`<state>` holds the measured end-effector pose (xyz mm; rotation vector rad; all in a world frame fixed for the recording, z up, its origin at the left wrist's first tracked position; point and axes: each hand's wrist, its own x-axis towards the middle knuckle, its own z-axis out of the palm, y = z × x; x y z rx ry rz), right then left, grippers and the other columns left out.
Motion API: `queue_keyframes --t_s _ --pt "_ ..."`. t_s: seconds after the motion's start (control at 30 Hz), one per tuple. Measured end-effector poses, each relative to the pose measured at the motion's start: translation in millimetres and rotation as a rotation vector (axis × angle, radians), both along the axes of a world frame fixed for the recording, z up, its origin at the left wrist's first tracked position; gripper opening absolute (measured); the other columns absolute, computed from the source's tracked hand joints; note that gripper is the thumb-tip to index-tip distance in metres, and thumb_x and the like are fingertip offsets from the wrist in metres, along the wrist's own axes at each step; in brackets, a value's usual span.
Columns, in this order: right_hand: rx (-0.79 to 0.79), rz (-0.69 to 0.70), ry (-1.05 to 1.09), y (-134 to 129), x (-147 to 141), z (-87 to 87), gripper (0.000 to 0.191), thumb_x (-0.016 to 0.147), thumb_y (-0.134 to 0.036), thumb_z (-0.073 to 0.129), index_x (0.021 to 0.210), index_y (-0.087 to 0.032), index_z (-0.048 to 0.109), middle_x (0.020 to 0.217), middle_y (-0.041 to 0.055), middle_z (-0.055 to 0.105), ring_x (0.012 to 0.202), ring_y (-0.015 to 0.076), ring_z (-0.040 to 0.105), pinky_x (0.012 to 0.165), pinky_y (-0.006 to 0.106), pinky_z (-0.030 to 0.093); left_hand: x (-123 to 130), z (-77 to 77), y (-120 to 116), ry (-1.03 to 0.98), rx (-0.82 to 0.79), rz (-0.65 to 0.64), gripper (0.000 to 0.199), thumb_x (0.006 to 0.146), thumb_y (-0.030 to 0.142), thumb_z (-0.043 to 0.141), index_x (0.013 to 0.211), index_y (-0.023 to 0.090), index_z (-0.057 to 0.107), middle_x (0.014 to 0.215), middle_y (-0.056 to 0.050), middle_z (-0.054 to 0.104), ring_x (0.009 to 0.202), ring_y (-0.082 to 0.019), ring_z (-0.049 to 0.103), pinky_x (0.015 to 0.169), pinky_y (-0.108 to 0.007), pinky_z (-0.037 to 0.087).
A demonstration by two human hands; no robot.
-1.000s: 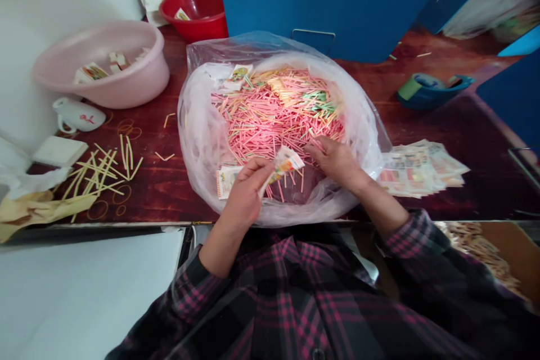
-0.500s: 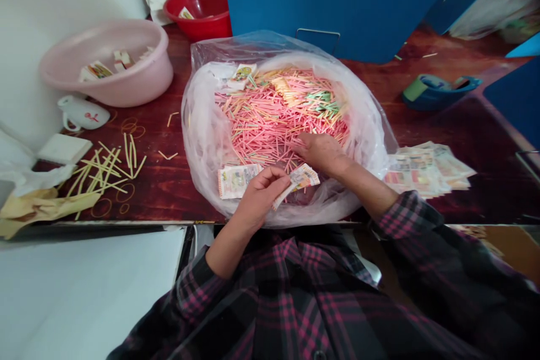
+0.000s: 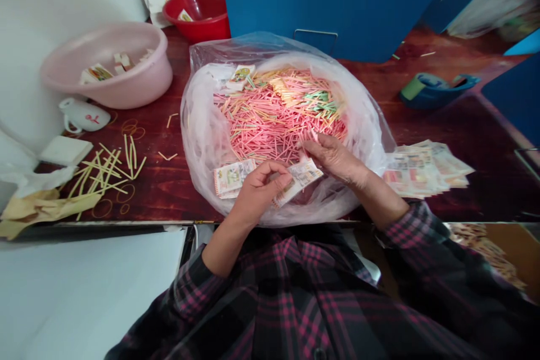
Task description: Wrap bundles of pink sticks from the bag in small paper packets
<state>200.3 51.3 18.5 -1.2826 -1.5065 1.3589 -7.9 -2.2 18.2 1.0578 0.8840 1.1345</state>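
Note:
A clear plastic bag [image 3: 197, 124] stands with its rim rolled down, full of short thin sticks [image 3: 261, 124], mostly pink with some yellow and green. My left hand [image 3: 264, 188] is closed on a small printed packet [image 3: 301, 177], tilted over the bag's front part. Just above the packet's upper end, my right hand [image 3: 335, 158] pinches a few pink sticks [image 3: 309, 136]. Whether the sticks touch the packet I cannot tell. Left of my left hand, more printed packets [image 3: 233, 178] lie on the bag's front edge. Another packet [image 3: 243, 73] rests at the back of the pile.
Flat printed packets [image 3: 426, 169] are fanned out on the dark red table [image 3: 169, 199] at right. A pink basin [image 3: 139, 87], a white mug [image 3: 86, 115], and loose yellow sticks [image 3: 105, 166] are at left. Behind stand a red basin [image 3: 211, 25] and a blue cabinet [image 3: 329, 0].
My right hand has lifted from the pile and come towards me, with pink sticks now in its fingers. The packet in my left hand shows more of its printed face.

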Motion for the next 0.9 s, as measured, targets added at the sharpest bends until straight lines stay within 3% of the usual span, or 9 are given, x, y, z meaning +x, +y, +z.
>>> queue_keyframes --t_s 0.17,0.33,0.47,0.57,0.77,0.9 --pt "0.100 -0.003 -0.086 3 2 -11.2 0.061 0.088 -0.082 0.062 0.070 -0.024 0.055 0.060 -0.0043 0.046 0.056 0.0115 0.036 0.054 0.030 0.027 1 -0.5 2 -0.170 -0.191 0.131 0.028 0.077 0.038 0.087 0.081 0.021 0.065 0.075 0.004 0.066 0.067 -0.012 0.063 0.068 -0.026 0.052" --pt "0.256 -0.097 -0.237 9 4 -18.4 0.065 0.092 -0.086 0.049 0.072 -0.024 0.053 0.065 -0.0007 0.056 0.062 0.0154 0.047 0.062 0.033 0.038 4 -1.9 -1 -0.266 -0.273 0.088 0.035 0.077 0.044 0.088 0.083 0.022 0.061 0.077 0.002 0.070 0.068 -0.013 0.067 0.070 -0.027 0.055" --pt "0.309 -0.155 -0.272 9 5 -15.7 0.064 0.092 -0.086 0.050 0.072 -0.026 0.047 0.065 -0.0031 0.048 0.064 0.0157 0.043 0.061 0.032 0.037 11 -4.9 -2 -0.223 -0.182 0.109 0.035 0.073 0.041 0.092 0.079 0.021 0.063 0.081 0.004 0.067 0.072 -0.011 0.064 0.073 -0.026 0.054" --pt "0.291 -0.094 -0.301 8 6 -15.1 0.062 0.092 -0.086 0.050 0.073 -0.026 0.046 0.066 -0.0031 0.048 0.065 0.0159 0.043 0.060 0.031 0.036 13 -7.9 -2 -0.131 -0.081 0.160 0.030 0.072 0.039 0.092 0.080 0.022 0.068 0.089 0.003 0.068 0.079 -0.012 0.061 0.077 -0.026 0.051" --pt "0.374 -0.050 -0.482 8 9 -11.4 0.057 0.099 -0.077 0.045 0.072 -0.026 0.043 0.062 -0.0037 0.044 0.059 0.0147 0.039 0.060 0.032 0.031 7 -11.2 0 0.095 0.162 0.239 0.013 0.081 0.032 0.083 0.078 0.024 0.073 0.100 -0.002 0.070 0.104 -0.020 0.063 0.100 -0.035 0.048" --pt "0.272 -0.073 -0.330 7 5 -5.5 0.057 0.098 -0.077 0.049 0.074 -0.025 0.052 0.064 -0.0011 0.055 0.061 0.0154 0.049 0.060 0.031 0.039 -1 -13.4 3 0.126 0.156 0.285 0.011 0.085 0.032 0.081 0.084 0.025 0.074 0.107 -0.003 0.069 0.103 -0.019 0.062 0.093 -0.034 0.050"
